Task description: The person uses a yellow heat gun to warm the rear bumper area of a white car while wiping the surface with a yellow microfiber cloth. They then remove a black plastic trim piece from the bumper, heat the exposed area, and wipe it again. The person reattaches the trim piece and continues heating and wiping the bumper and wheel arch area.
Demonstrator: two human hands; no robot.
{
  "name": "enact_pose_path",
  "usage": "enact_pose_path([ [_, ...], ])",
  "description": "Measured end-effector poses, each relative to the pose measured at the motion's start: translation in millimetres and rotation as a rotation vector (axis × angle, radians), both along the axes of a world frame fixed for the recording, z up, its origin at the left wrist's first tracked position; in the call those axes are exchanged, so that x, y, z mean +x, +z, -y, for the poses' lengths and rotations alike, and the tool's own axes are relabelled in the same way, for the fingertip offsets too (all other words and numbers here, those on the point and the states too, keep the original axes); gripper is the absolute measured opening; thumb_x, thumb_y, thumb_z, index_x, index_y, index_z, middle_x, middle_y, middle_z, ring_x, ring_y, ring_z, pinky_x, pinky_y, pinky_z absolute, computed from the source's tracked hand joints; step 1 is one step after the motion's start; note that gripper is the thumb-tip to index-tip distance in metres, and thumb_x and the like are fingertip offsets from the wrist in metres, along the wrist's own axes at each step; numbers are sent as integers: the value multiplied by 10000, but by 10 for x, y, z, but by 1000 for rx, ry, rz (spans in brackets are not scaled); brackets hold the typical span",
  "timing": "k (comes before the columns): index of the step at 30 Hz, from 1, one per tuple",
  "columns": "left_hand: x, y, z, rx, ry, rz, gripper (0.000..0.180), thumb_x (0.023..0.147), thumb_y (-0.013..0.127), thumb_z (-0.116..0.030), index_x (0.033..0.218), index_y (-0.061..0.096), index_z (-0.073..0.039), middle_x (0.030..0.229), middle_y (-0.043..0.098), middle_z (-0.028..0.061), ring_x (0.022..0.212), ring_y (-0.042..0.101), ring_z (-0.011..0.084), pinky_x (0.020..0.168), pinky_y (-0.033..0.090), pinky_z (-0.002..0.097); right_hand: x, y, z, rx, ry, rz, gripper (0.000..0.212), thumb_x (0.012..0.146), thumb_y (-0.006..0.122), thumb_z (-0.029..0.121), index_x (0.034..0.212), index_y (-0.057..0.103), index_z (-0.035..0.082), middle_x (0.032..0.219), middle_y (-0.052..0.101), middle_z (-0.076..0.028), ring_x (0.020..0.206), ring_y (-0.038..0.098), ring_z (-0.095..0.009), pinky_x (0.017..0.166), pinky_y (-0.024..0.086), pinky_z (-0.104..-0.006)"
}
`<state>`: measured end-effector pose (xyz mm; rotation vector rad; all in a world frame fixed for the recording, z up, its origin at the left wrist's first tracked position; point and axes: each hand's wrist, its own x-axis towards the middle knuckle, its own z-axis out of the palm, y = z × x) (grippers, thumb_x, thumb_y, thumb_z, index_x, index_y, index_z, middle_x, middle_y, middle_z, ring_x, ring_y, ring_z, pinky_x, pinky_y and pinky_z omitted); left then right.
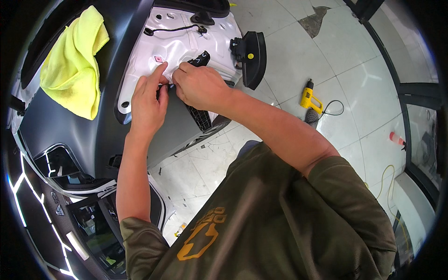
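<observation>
Both my hands work at the edge where a dark grey car panel meets a white inner panel. My left hand rests on that edge, its index finger stretched over the white surface and its thumb apart. Beside it, my right hand is closed with the fingertips pinched together against the edge. Whatever lies in that pinch is hidden by the fingers. A black trim piece shows just beyond my right hand, and a black mesh grille lies below its wrist.
A yellow cloth lies on the dark bodywork at left. From the far right corner of the white panel a black lamp-like part sticks out. On the tiled floor stands a yellow heat gun with its cord.
</observation>
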<state>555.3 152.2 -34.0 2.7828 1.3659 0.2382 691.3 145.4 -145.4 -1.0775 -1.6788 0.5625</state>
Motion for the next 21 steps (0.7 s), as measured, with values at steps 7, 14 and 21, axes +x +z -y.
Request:
enact_pose_path([
  [7,-10,-14,-31,-6,-11,-22,503,836,577,76,1309,538,-90,910,605,93,809,588,235,741,493,343,2,-86,51,-80,-3,-119,120,828,602,111,929,637,58,922,585,-111,737,635,-304,635,528,-420],
  [14,-47,17,12,-14,-39,-38,508,820,597,63,1301,537,-88,877,629,83,810,574,247,719,489,370,-133,-143,83,4,-68,-169,119,821,635,121,925,636,63,888,560,-96,676,626,-296,593,526,-400],
  [21,23,1,-37,70,-108,-55,561,808,606,59,1340,506,-90,907,646,72,822,570,258,733,489,379,-201,-97,94,-70,-141,-142,116,801,637,120,884,600,47,842,559,-118,657,622,-315,590,523,-424],
])
